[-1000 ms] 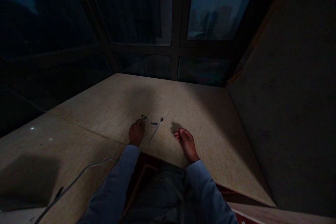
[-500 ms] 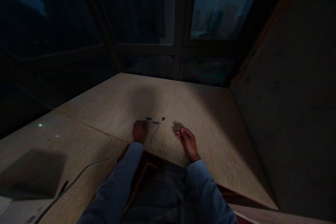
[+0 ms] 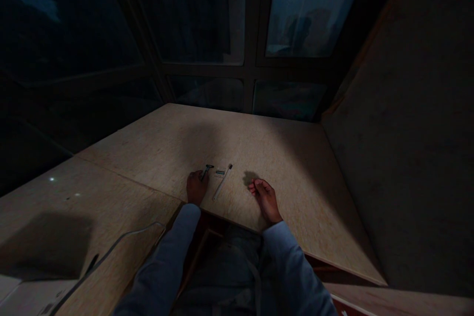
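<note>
A small razor (image 3: 208,169), its dark head facing away from me, has its handle in the closed fingers of my left hand (image 3: 197,187). Just right of it on the tabletop lies a small dark bar in what looks like a clear piece (image 3: 220,172); its kind is too small to tell. Beside that, a toothbrush (image 3: 222,182) with a pale handle and dark bristles lies slantwise. My right hand (image 3: 264,196) hovers over the table to the right, fingers curled together against the thumb. Nothing shows in it, and it touches none of these items.
The pale tabletop (image 3: 296,168) has a seam on the left and its edge close to my lap. A cable (image 3: 126,233) runs along the lower left, near a white object (image 3: 33,296) in the corner. Dark windows stand behind, and a wall (image 3: 407,158) rises at right.
The razor's handle shows more between my left fingers, and its head is tilted slightly differently. My right hand has barely moved. The whole view has shifted slightly.
</note>
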`<state>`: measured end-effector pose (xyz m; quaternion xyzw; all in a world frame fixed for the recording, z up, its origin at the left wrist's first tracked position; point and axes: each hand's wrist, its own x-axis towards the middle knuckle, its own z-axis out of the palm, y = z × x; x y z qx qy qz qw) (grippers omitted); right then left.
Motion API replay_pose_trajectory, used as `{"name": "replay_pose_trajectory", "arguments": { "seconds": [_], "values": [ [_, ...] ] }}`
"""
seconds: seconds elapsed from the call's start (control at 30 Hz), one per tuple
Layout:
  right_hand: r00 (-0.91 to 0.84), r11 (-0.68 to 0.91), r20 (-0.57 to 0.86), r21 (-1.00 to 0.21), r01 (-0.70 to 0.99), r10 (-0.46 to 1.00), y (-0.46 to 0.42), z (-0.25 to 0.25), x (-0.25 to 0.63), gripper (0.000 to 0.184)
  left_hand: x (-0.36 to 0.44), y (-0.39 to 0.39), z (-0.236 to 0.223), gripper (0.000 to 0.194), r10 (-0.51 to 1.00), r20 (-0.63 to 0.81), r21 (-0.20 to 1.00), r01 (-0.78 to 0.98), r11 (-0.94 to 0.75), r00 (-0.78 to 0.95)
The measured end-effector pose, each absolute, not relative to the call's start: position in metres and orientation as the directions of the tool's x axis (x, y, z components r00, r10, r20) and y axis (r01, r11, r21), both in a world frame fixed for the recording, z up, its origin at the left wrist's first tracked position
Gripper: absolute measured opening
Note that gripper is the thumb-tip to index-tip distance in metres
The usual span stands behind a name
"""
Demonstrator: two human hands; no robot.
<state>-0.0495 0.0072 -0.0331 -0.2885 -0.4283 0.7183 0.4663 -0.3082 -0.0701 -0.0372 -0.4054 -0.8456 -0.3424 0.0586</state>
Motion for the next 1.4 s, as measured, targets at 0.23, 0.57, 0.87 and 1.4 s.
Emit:
{"name": "replay_pose_trajectory", "arguments": {
  "seconds": [0.23, 0.57, 0.87, 1.4],
  "values": [
    [-0.395, -0.198, -0.023, -0.89, -0.41, 0.918, 0.005, -0.032, -0.048, 0.039, -0.303, -0.096, -0.043, 0.044, 0.615, 0.394, 0.606, 0.697, 0.384, -0.682],
    [-0.376, -0.164, -0.018, -0.918, -0.361, 0.926, 0.001, -0.027, -0.047, 0.04, -0.291, -0.098, -0.036, 0.039, 0.624, 0.371, 0.549, 0.704, 0.45, -0.688],
    [-0.385, -0.148, -0.021, -0.941, -0.305, 0.923, -0.01, -0.035, -0.032, 0.037, -0.289, -0.093, -0.029, 0.039, 0.651, 0.332, 0.476, 0.717, 0.51, -0.683],
    [-0.364, -0.154, -0.046, -0.95, -0.273, 0.93, -0.024, -0.032, -0.008, 0.036, -0.21, -0.08, 0.031, 0.043, 0.857, 0.084, 0.996, 0.009, -0.093, -0.508]
  ]
}}
